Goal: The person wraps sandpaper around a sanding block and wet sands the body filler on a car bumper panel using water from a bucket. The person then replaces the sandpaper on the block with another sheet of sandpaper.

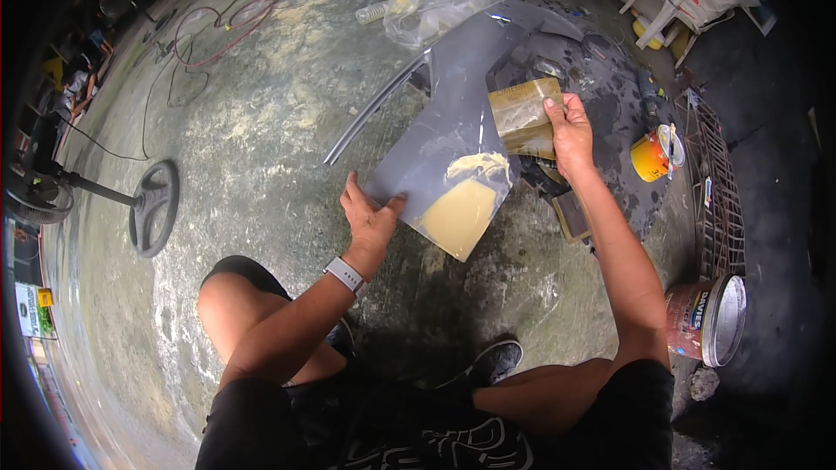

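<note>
Grey panel (448,122): in front of you, its cream patch (459,219) at the near end.
Left hand (370,224): fingers spread, your thumb at the panel's left edge.
Right hand (570,137): pinching a brown sheet (522,111) (sandpaper, by its look) beyond the patch.
Cream patch: you look set to smooth it; next calls for the sheet laid flat, panel steadied.

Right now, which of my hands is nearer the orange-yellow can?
Right: your right hand, holding a brown sheet, is left of the can; your left hand is much farther left, at the edge of the grey car panel.
</note>
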Action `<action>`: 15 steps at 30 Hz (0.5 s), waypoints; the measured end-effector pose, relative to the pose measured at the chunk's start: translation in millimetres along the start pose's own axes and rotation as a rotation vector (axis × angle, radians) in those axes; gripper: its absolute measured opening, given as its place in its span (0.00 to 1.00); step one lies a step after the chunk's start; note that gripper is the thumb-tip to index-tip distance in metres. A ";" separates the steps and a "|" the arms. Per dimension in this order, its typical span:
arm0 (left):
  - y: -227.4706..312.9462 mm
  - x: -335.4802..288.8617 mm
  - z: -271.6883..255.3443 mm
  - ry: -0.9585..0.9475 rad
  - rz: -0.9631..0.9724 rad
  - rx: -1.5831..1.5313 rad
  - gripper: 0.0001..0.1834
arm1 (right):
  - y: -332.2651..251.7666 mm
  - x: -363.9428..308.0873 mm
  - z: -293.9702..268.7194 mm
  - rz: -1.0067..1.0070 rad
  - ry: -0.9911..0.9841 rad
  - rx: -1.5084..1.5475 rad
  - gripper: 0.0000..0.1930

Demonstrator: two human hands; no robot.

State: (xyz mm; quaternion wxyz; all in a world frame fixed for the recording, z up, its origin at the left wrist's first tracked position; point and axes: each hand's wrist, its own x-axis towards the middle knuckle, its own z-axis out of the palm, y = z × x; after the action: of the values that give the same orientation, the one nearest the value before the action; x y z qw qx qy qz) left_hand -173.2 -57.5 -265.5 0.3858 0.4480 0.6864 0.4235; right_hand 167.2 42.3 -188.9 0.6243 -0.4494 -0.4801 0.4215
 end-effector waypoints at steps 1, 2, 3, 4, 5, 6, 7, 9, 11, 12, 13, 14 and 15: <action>1.4 0.4 -0.5 -0.007 0.018 0.006 0.60 | 0.8 -1.3 0.3 -0.001 0.001 -0.002 0.06; 9.4 -1.6 -2.9 -0.012 0.035 0.015 0.61 | 1.9 -3.5 3.0 -0.004 0.003 -0.009 0.06; 14.9 -2.9 -3.8 -0.012 0.035 0.015 0.61 | 2.5 -5.3 5.3 -0.007 0.003 -0.016 0.07; 19.6 -4.0 -3.9 -0.031 -0.019 -0.028 0.62 | 2.6 -6.5 6.8 -0.007 0.004 -0.016 0.07; 22.3 -4.6 -5.4 -0.046 -0.072 -0.070 0.63 | 4.0 -6.6 9.1 -0.005 0.000 -0.027 0.07; 17.6 -3.9 -4.4 -0.043 -0.072 -0.069 0.63 | 5.3 -6.5 11.0 -0.002 -0.004 -0.038 0.07; 8.6 -2.9 -1.8 -0.024 -0.078 -0.069 0.63 | 6.6 -6.5 12.7 -0.003 -0.005 -0.036 0.07; 10.2 -8.8 0.5 -0.013 -0.085 -0.068 0.64 | 10.3 -6.9 9.5 0.012 0.026 -0.048 0.08; 12.7 -16.2 -2.4 -0.216 -0.309 -0.449 0.67 | 13.7 -8.9 11.1 0.026 0.061 -0.080 0.09; 8.3 -17.0 -1.7 -0.214 -0.309 -0.447 0.67 | 15.0 -10.3 14.2 0.039 0.092 -0.112 0.11; 1.7 -16.6 0.5 -0.202 -0.277 -0.409 0.68 | 16.1 -11.4 17.1 0.040 0.092 -0.109 0.11; 6.0 -19.6 2.6 -0.196 -0.246 -0.374 0.68 | 17.3 -13.5 16.8 0.044 0.105 -0.098 0.11; 10.0 -22.5 3.1 -0.200 -0.249 -0.373 0.68 | 17.8 -15.4 15.7 0.047 0.118 -0.088 0.11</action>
State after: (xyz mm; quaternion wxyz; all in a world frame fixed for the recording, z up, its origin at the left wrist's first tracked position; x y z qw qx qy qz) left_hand -160.7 -75.6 -253.9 0.5770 0.3209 0.6046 0.4456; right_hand 147.4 34.3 -207.4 0.6211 -0.5116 -0.4500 0.3873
